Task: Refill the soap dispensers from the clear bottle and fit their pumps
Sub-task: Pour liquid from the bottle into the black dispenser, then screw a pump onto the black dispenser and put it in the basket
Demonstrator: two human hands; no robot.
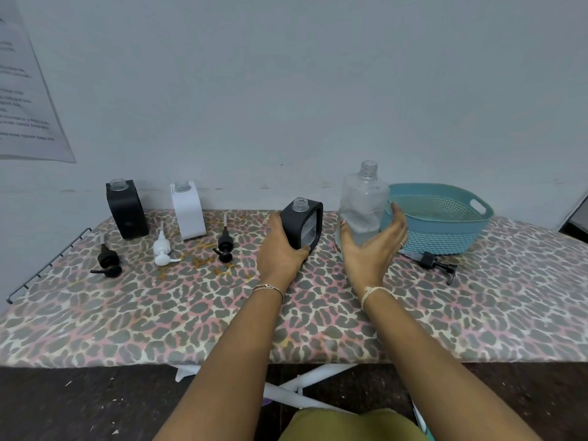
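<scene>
Head view, left hand [280, 251] gripping black dispenser [306, 222], right hand [373, 246] curled round clear bottle [362, 198] just beside it

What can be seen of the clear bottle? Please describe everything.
The clear bottle looks like transparent plastic, with broad shoulders and a threaded neck without a cap. It is upright over the leopard-print board, just left of the teal basket. The right hand curls round its lower part and hides its base. Its liquid level is unclear.

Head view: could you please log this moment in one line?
left hand grips black dispenser | right hand holds clear bottle | pouring not begun
</scene>
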